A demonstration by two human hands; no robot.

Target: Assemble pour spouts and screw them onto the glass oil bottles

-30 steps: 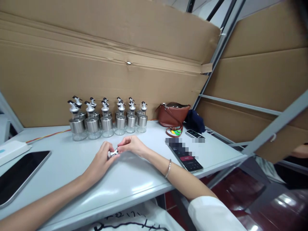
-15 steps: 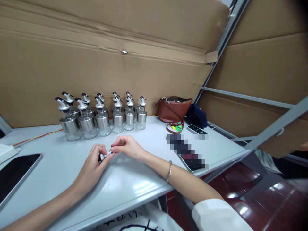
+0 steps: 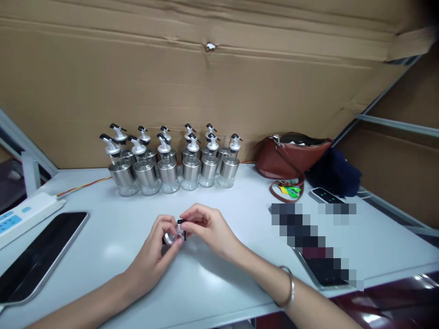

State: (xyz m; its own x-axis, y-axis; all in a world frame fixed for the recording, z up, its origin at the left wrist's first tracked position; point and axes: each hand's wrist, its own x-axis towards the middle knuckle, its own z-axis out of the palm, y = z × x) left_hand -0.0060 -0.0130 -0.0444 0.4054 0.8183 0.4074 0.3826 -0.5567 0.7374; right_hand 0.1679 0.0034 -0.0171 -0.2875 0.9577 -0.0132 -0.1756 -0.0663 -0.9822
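Observation:
My left hand (image 3: pixel 154 249) is closed around the base of a silver-and-black bottle pourer (image 3: pixel 180 232), which is tilted above the table. At the pourer's black lever end, my right hand (image 3: pixel 212 230) pinches with thumb and fingers. Part of the pourer is covered by the fingers. Beyond the hands stand several glass oil bottles (image 3: pixel 190 172) with steel sleeves, in two rows. Most carry the same kind of silver pourer with a black lever. A bottle at the back right (image 3: pixel 225 147) shows a bare neck with no pourer on it.
At left lie a dark-screened tablet (image 3: pixel 44 256) and a white power strip (image 3: pixel 30 214) with a red-yellow cable. Toward the right are a brown bag (image 3: pixel 291 157), a dark blue cloth item (image 3: pixel 338 173), a small black-and-white device (image 3: pixel 325 195) and a partly pixelated phone (image 3: pixel 318 269). Cardboard (image 3: pixel 137 82) backs the table.
The view has swung, shifting everything rightward in the picture. Both hands still hold the pourer, now turned with its lever end more upright, and my right fingers have shifted on it.

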